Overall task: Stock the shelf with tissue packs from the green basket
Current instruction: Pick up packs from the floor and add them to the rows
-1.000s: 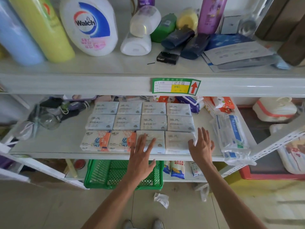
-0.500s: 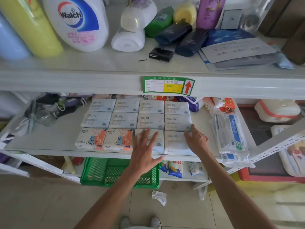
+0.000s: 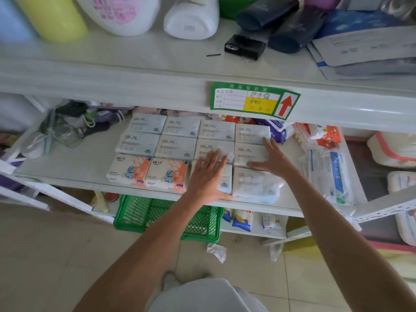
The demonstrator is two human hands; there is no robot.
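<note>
Change noted: a second ago both hands were held spread above the front edge of the shelf [image 3: 74, 163]; since then they have been carried forward and laid flat on the tissue packs [image 3: 177, 146].

- Left hand [image 3: 208, 176]: open, fingers straight, palm pressed on a front-row pack [image 3: 226, 184], fingertips reaching the row beyond. Nothing is gripped.
- Right hand [image 3: 273, 159]: open, thumb spread, rested flat on the end pack of the middle row [image 3: 248, 154].
- The packs lie in three rows, ahead of and beneath both hands.
- Green basket [image 3: 144, 216]: below the left forearm, under the shelf. No packs are seen through its mesh; part is hidden by the arm.

Judgement: stocking is taken to be nearly done, the rows now being pressed square.

Surroundings: white metal shelving. Loose clutter [image 3: 67, 129] is left of the left hand, wrapped goods [image 3: 333, 176] right of the right hand. A green price label [image 3: 254, 101] is above both hands. The floor is tiled, with a crumpled scrap [image 3: 217, 252] below the forearms.
</note>
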